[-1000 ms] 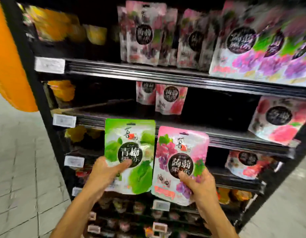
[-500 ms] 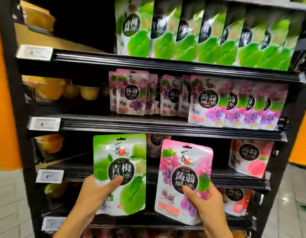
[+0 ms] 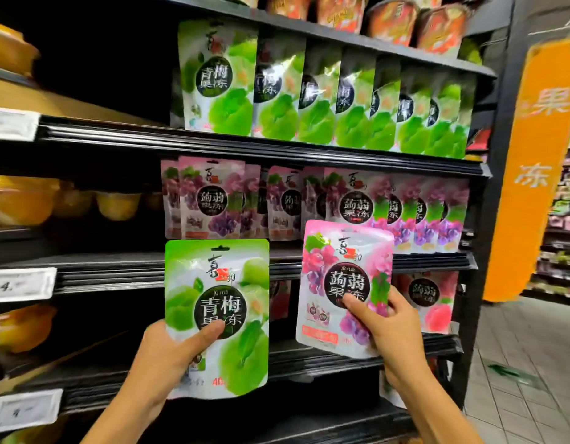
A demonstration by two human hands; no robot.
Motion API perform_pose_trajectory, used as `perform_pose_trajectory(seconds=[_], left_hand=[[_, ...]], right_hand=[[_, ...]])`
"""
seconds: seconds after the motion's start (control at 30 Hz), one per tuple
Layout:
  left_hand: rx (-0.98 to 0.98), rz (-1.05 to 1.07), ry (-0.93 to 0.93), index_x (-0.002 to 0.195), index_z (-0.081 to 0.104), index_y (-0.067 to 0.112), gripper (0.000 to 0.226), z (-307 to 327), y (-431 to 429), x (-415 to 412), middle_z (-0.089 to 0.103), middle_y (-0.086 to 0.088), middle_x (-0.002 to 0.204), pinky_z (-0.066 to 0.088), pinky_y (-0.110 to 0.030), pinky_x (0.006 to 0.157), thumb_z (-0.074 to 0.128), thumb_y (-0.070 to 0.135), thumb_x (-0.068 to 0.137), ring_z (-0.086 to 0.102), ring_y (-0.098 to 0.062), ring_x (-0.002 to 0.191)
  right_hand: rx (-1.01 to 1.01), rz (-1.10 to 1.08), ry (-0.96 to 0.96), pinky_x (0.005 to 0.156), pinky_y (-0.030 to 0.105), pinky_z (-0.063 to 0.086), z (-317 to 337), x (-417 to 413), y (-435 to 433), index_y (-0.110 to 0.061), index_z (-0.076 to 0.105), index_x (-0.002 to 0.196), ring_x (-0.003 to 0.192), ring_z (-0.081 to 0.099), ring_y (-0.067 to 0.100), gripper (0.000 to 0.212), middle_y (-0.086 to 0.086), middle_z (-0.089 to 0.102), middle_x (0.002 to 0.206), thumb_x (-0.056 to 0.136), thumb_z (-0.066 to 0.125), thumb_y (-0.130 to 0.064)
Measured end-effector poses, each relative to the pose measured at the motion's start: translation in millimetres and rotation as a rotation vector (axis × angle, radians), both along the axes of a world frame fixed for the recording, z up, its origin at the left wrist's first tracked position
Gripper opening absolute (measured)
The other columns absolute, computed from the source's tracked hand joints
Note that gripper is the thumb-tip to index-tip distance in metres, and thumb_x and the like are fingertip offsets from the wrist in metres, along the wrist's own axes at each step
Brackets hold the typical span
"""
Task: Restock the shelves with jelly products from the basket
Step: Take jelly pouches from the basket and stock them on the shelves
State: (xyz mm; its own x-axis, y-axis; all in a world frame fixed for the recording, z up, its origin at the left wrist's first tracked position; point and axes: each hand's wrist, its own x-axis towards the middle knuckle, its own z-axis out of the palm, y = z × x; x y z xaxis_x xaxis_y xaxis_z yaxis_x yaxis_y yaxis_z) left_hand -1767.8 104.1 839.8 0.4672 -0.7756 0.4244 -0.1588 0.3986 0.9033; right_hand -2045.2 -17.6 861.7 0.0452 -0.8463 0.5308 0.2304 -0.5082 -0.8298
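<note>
Green pouch point(image 3: 219, 315) stood gripped in your left hand point(image 3: 168, 350), pink pouch point(image 3: 344, 283) pinched in your right hand point(image 3: 386, 328), both held before the shelves point(image 3: 117, 277). Shelving was under way; next, green likely needed lifting to the green row point(image 3: 325, 91), pink sliding into the purple row point(image 3: 357, 203). Both pouches sat higher than half a second earlier.

- Green pouches point(image 3: 325, 91) filled the upper shelf's point(image 3: 245, 143) right part; left of them lay a dark open stretch.
- Purple pouches point(image 3: 341, 203) packed the next shelf point(image 3: 117, 274), yellow cups point(image 3: 117, 205) to their left.
- Lower down, open room showed right of the orange packs point(image 3: 21, 328).
</note>
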Motion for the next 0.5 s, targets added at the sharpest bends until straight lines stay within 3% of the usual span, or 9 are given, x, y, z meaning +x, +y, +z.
perform_pose_trajectory(seconds=[0.1,0.17,0.27,0.4,0.5], left_hand=[[-0.016,-0.013,0.021,0.087,0.077,0.029,0.039,3.1,-9.1,-2.1,0.078,-0.006,0.083,0.056,-0.022,0.055,0.088,0.040,0.051,0.076,-0.023,0.074],[-0.013,-0.014,0.041,0.088,0.077,0.028,0.049,3.7,-14.7,-4.2,0.078,-0.007,0.085,0.059,-0.034,0.065,0.093,0.046,0.046,0.076,-0.026,0.077],[0.001,-0.025,0.061,0.090,0.077,0.021,0.049,6.8,-23.0,-9.2,0.078,-0.010,0.088,0.057,-0.044,0.078,0.093,0.041,0.049,0.075,-0.030,0.080],[-0.002,-0.034,0.047,0.092,0.076,0.017,0.045,12.0,-32.3,-16.8,0.078,-0.009,0.090,0.060,-0.036,0.067,0.086,0.033,0.052,0.075,-0.028,0.081],[-0.006,-0.038,0.018,0.093,0.077,0.017,0.040,14.2,-37.0,-21.1,0.078,-0.009,0.091,0.059,-0.036,0.070,0.088,0.028,0.056,0.075,-0.027,0.082]], right_hand=[[-0.031,-0.069,0.013,0.074,0.036,0.059,12.6,-1.7,-18.8,-0.017,0.070,0.095,0.085,0.074,0.027,0.030,0.006,0.077,0.087,0.070,0.086,-0.019],[-0.039,-0.074,0.013,0.073,0.032,0.057,21.8,-2.1,-31.6,-0.017,0.069,0.099,0.085,0.074,0.025,0.032,0.004,0.077,0.088,0.072,0.086,-0.021],[-0.061,-0.066,0.020,0.075,0.036,0.059,39.5,0.9,-49.0,-0.019,0.070,0.093,0.084,0.074,0.024,0.028,0.004,0.077,0.087,0.071,0.087,-0.023],[-0.092,-0.075,0.028,0.074,0.036,0.059,61.6,13.5,-69.3,-0.020,0.068,0.090,0.083,0.074,0.020,0.028,0.000,0.077,0.087,0.071,0.087,-0.024],[-0.131,-0.075,0.048,0.071,0.031,0.056,77.4,25.3,-81.0,-0.021,0.067,0.092,0.080,0.072,0.014,0.030,-0.005,0.076,0.086,0.071,0.087,-0.026]])
